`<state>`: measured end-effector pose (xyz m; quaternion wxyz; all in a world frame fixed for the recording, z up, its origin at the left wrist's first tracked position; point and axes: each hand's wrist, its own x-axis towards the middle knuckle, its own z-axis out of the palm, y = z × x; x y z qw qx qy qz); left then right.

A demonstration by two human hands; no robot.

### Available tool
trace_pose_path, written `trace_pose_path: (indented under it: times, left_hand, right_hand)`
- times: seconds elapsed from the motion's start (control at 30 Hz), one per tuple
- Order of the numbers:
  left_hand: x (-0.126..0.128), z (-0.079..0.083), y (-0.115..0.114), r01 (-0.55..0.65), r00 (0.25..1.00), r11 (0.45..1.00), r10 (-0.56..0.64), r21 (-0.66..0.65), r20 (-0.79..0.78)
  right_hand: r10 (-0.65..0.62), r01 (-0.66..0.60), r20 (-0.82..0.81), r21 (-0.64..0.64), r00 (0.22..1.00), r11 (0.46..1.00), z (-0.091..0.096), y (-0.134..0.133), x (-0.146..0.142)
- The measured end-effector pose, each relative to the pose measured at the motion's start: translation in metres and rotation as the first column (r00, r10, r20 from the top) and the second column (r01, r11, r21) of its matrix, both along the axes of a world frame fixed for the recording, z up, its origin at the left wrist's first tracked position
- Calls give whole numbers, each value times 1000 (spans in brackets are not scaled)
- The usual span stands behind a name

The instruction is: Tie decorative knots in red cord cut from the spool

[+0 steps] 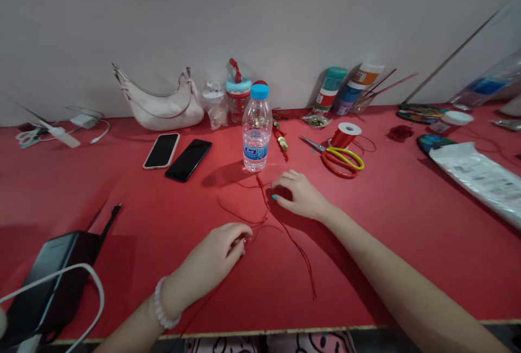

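Note:
Thin red cords lie in loops on the red table. My left hand, with a bead bracelet at the wrist, rests on the table with its fingers closed in a pinch on the cord's near end. My right hand lies farther back, fingers curled down onto the cord near its knotted part. A water bottle with a blue cap stands just behind the cords.
Two phones, a pale handbag and a small jar sit at the back. Yellow-and-red scissors and a red cord spool lie right of the bottle. A black power bank with white cable sits front left; a plastic packet right.

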<state>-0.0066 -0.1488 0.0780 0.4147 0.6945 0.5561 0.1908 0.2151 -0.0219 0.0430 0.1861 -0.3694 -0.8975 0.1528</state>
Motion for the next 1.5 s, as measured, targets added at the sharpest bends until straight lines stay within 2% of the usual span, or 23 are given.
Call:
trace_pose_path:
  times: [0.17, 0.33, 0.53, 0.7, 0.83, 0.93, 1.0, 1.1, 1.23, 1.33, 1.4, 1.5]
  left_hand:
    - [1, 1, -3, 32, 997, 999, -31, 17, -68]
    - [4, -5, -5, 4, 988, 1000, 0, 25, -154]
    - [7, -10, -7, -15, 974, 998, 26, 53, -223]
    - [14, -11, -14, 1, 955, 988, 46, 158, -292]
    - [21, -12, -22, 109, 903, 943, 38, 314, -429]
    - [26, -13, -26, 200, 846, 903, 36, 380, -533]
    - [30, -13, -24, 245, 800, 896, 30, 371, -600]
    - [37, -10, -18, 267, 744, 917, 0, 297, -668]
    - [44, -3, -10, 264, 741, 941, -58, 212, -669]
    - [46, 1, -7, 214, 737, 948, 2, 237, -675]
    - [44, 2, -6, 209, 735, 922, 71, 325, -674]
    - [42, 0, -2, 297, 760, 813, 117, 501, -639]
  right_hand:
    - [133, -134, 139, -1, 981, 991, 15, -15, -3]
    - [123, -136, 224, 43, 967, 990, 17, -20, -6]
    - [106, -115, 269, 17, 957, 993, 18, -20, -12]
    - [89, -80, 199, -52, 976, 995, 14, -16, -9]
    - [64, -49, 123, -120, 990, 992, 10, -12, -6]
    - [69, -55, 77, -163, 995, 985, 9, -11, -6]
    - [77, -67, 46, -182, 996, 981, 8, -10, -6]
    - [78, -74, 15, -199, 997, 977, 8, -10, -7]
    - [80, -77, 5, -200, 997, 977, 7, -9, -6]
    - [78, -76, -1, -204, 997, 976, 5, -9, -5]
    - [74, -73, -4, -207, 997, 976, 4, -9, -5]
    - [73, -73, -9, -218, 997, 973, 2, -8, -5]
